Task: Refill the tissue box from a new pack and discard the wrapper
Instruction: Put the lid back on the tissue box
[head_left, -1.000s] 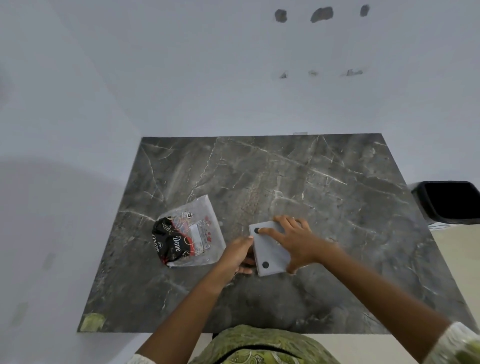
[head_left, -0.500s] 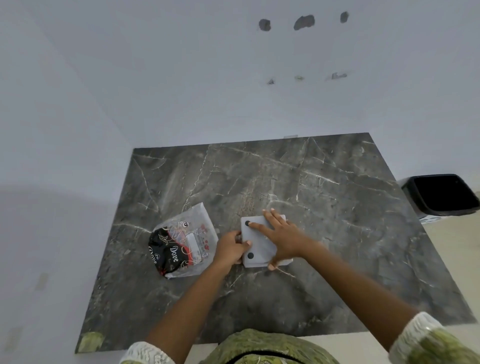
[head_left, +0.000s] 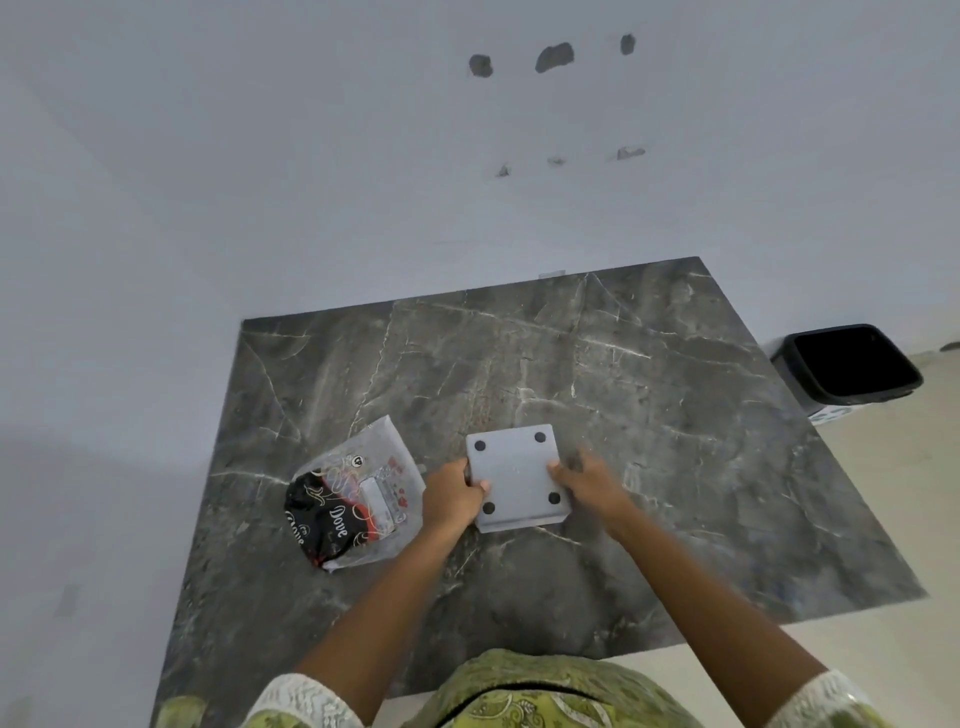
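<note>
A grey square tissue box (head_left: 516, 478) lies upside down on the dark marble table (head_left: 649, 415), its flat bottom with four black round feet facing up. My left hand (head_left: 451, 493) grips its left edge and my right hand (head_left: 589, 480) grips its right edge. To the left of the box lies the new tissue pack (head_left: 353, 499), a clear plastic wrapper with black and red print, resting flat and untouched.
A black bin (head_left: 852, 366) stands on the floor past the table's right edge. A white wall runs behind and to the left of the table. My green patterned clothing fills the bottom of the view.
My right hand slid off the top of the box to its right edge, uncovering all the feet. My left hand stays at the left edge. The head camera moved.
</note>
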